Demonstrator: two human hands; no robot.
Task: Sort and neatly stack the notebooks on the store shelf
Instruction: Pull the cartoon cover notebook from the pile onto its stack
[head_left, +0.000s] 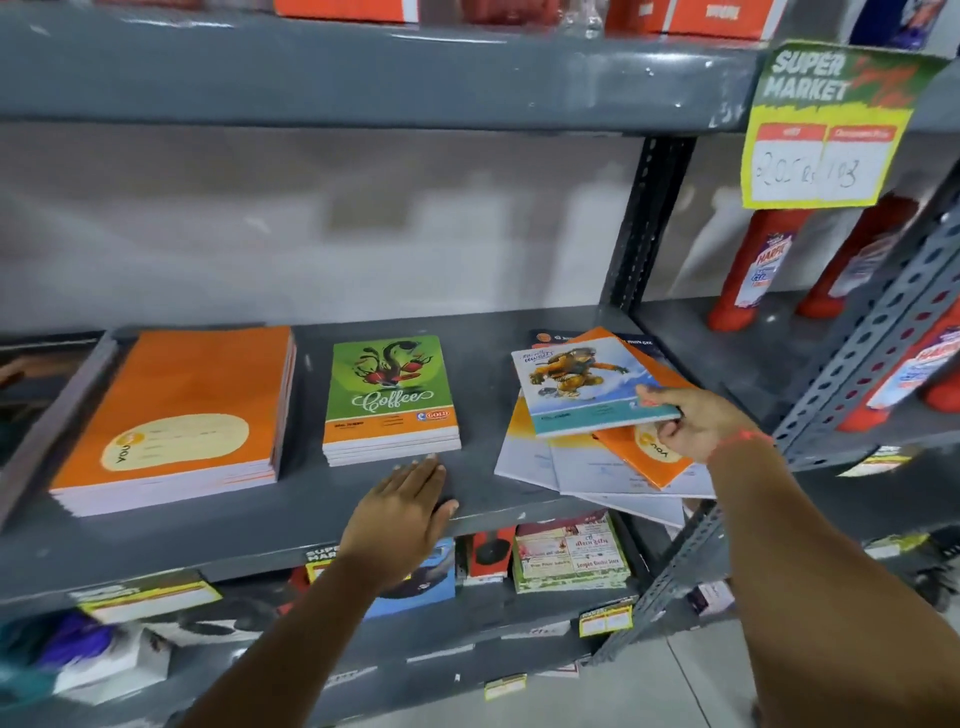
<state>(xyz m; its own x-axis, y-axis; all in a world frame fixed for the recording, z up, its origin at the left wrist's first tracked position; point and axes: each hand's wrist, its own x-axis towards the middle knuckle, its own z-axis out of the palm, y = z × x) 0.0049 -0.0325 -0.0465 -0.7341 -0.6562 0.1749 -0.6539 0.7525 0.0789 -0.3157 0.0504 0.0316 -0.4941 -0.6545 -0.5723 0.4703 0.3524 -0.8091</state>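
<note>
Right hand (696, 418) is pinching the blue cartoon-cover notebook (589, 387) at its near right corner, thumb on top, fingers curled underneath, lifting it off the messy pile (597, 462) at the right end of the grey shelf (311, 499). The pile is fanning out: white-and-orange covers skewed, one orange notebook (649, 457) poking out just under the hand, lowest sheets overhanging the shelf lip. Judgement: lift clear before sliding sideways, or the loose ones underneath are likely getting dragged off the edge. No matching blue stack is showing, so the bare gap between the Coffee notebook stack (389, 405) and the pile looks like the natural spot to start one, squared to the front edge. Left hand (402, 512) is lying flat, palm down, fingers spread loosely, empty, on the shelf front just before the Coffee stack; free to steady the pile. Big orange notebook stack (176, 415) at far left is already looking tidy. Both forearms are reaching up and forward from below.
</note>
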